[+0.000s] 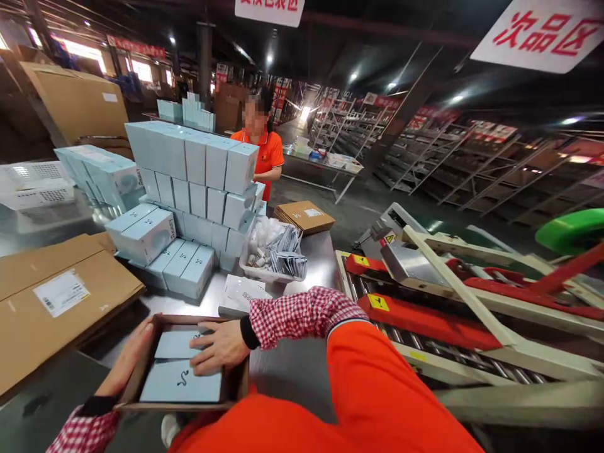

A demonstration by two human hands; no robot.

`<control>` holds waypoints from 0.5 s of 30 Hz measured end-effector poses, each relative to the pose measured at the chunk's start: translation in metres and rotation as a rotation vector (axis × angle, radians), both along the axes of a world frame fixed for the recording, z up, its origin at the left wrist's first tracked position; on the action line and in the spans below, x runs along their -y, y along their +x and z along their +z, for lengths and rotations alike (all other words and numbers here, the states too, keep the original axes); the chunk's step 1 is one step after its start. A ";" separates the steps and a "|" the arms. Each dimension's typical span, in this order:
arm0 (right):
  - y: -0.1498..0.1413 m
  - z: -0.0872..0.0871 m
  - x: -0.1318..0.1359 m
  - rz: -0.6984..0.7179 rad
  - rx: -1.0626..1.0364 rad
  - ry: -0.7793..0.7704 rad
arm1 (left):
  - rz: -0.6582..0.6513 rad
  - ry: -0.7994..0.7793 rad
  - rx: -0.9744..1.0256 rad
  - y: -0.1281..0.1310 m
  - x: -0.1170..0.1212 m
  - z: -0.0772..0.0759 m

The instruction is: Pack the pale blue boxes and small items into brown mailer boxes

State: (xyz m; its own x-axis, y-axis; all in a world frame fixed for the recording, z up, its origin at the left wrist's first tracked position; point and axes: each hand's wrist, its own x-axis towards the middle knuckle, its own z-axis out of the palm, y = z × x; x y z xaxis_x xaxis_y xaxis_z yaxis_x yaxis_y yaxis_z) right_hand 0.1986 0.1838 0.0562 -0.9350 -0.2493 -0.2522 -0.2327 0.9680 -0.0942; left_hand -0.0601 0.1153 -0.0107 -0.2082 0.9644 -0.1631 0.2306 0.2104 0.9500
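while the right hand (219, 345) lies palm down with its fingers spread over the near blue box (160, 382) and the far blue box (170, 344), pinching nothing that shows, the left hand (129, 355) rests against the outside of the left wall of the brown carton (174, 407); i cannot tell if it pinches that wall. both blue boxes lie flat and side by side inside the carton, which is open at the top and close to the person's body. they look like stiff, smooth card, so they may slide a bit under dry fingers, and their corners could dent if they get a hard bump. how heavy they are does not show, but my guess is one hand could lift one. a dark gap at their right ends looks like good room for fingertips, so hold one by its ends, not by its flat top. the carton looks stiff too, best held low on two facing walls.
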 end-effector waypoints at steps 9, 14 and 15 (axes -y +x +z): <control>0.050 0.001 -0.083 -1.363 -0.337 -0.432 | 0.011 -0.038 0.130 -0.002 0.014 -0.014; 0.081 -0.035 -0.103 -1.742 -0.182 -0.318 | 0.075 -0.107 0.132 0.006 0.020 -0.024; 0.082 -0.046 -0.099 -1.801 -0.163 -0.307 | 0.079 -0.109 0.130 0.008 0.020 -0.026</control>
